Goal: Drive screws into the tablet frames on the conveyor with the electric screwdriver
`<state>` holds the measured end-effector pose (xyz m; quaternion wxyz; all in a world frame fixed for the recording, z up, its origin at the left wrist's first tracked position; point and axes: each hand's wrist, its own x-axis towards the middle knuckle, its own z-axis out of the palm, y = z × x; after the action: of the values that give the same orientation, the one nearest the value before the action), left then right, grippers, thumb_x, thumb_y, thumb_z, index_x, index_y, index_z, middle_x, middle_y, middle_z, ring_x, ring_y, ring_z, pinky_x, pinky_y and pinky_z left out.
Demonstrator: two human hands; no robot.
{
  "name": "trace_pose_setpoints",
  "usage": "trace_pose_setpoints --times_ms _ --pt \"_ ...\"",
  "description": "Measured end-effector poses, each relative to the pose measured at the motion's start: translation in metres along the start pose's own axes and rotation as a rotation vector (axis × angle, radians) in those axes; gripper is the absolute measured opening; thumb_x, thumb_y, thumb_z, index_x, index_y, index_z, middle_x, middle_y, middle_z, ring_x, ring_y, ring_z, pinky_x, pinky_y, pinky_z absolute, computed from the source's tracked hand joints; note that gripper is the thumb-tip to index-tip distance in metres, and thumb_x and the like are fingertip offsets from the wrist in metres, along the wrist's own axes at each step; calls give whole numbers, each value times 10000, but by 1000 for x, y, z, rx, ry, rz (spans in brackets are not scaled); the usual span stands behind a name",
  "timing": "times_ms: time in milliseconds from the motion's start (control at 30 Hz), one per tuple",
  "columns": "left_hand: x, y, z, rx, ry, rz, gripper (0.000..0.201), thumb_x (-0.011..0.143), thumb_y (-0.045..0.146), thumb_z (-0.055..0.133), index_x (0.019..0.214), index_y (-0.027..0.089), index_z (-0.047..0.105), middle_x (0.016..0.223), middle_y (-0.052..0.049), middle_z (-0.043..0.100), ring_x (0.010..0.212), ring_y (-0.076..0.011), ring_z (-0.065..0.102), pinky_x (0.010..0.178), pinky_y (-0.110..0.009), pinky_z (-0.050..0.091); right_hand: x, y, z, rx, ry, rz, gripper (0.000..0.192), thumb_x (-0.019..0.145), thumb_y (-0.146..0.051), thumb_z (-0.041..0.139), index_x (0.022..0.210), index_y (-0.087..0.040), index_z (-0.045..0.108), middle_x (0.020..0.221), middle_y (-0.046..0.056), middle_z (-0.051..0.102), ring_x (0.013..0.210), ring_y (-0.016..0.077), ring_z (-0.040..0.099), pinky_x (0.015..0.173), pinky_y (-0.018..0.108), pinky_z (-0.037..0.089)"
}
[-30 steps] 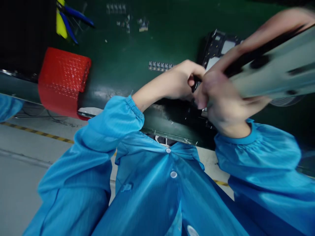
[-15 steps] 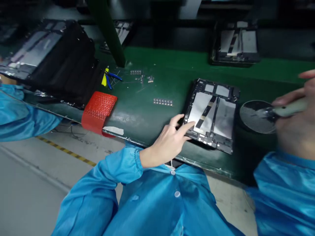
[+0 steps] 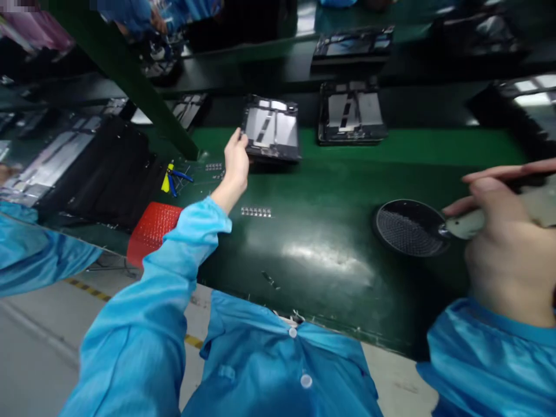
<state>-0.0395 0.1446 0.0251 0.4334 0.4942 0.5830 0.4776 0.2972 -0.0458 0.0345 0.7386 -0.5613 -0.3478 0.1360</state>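
An electronics workshop, seemingly an assembly line: opened tablets (image 3: 271, 128), many stacked, along a long green counter (image 3: 313, 200), with side cutters (image 3: 165, 182), a blue smock (image 3: 264, 359), a co-worker's matching sleeve (image 3: 43, 255), and yellow-and-black striped tape (image 3: 89, 289) on the floor (image 3: 26, 359).

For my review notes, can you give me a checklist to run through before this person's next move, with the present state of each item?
1. Left hand gripping the opened flat unit: ok, at its left side.
2. Unit apart from the neighbouring unit: ok, a gap shows between them.
3. Unit resting fully on the bench: cannot tell; its underside is hidden.
4. Right hand holding the pale-handled tool: ok.
5. Tool tip free of the round dish: cannot tell; they meet in view, but contact is unclear.
6. Front of bench free of loose bits: not ok; a small dark piece lies there.
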Motion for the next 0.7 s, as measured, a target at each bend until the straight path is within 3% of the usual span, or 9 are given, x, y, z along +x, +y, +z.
trace_pose_setpoints --times_ms 100,167,200,267,333,400,467,567,700 --pt "68 5 7 267 165 11 669 1136 299 530 1778 188 381 1857 -137 381 1710 -283 394 1399 -482 324 -3 0 1 46 -63 -56 479 664 -371 946 952 -142 639 879 58 672 621 155 641 532 277 565" --pt "85 5 28 444 169 149 805 1072 329 693 1795 214 356 1903 -146 258 1775 -326 234 1445 -516 163 -5 1 1 70 -65 -65 405 686 -316 929 939 -154 658 855 47 658 643 162 661 516 260 560" --pt "85 4 44 526 77 250 876 1036 356 763 1798 229 352 1909 -145 238 1782 -343 202 1449 -528 128 -5 2 1 77 -62 -69 390 690 -304 928 940 -161 665 846 43 648 670 168 679 516 255 566" --pt "76 -3 83 683 -259 413 930 979 388 853 1778 236 403 1886 -157 304 1774 -367 228 1444 -540 152 -4 5 1 86 -57 -77 391 684 -303 936 931 -166 666 830 40 631 698 173 693 511 251 573" --pt "62 -12 124 778 -510 415 914 951 350 896 1747 221 467 1853 -197 365 1757 -417 269 1430 -587 175 -2 8 1 90 -61 -82 412 668 -306 944 927 -163 657 826 42 625 693 176 690 503 254 573" --pt "52 -18 155 825 -540 412 822 1002 302 843 1732 174 488 1803 -242 432 1726 -431 333 1420 -597 190 0 12 0 94 -73 -81 438 655 -314 946 938 -155 652 827 50 632 655 175 669 481 251 552" --pt "47 -18 170 826 -498 443 723 1068 265 748 1727 131 484 1758 -263 481 1697 -411 386 1408 -570 228 1 14 -1 90 -91 -78 458 663 -325 941 973 -149 654 827 60 641 628 177 653 466 251 534" --pt "41 -8 160 781 -484 444 662 1099 272 693 1711 125 490 1729 -268 494 1637 -402 464 1371 -541 326 0 14 -2 68 -120 -66 465 701 -347 928 1013 -135 656 842 76 655 614 178 645 459 262 524" --pt "1 6 103 695 -527 464 629 1091 309 714 1652 94 529 1594 -257 571 1538 -360 559 1370 -466 378 0 9 -1 54 -129 -67 549 674 -417 945 1004 -132 614 842 61 658 586 160 621 455 272 512"
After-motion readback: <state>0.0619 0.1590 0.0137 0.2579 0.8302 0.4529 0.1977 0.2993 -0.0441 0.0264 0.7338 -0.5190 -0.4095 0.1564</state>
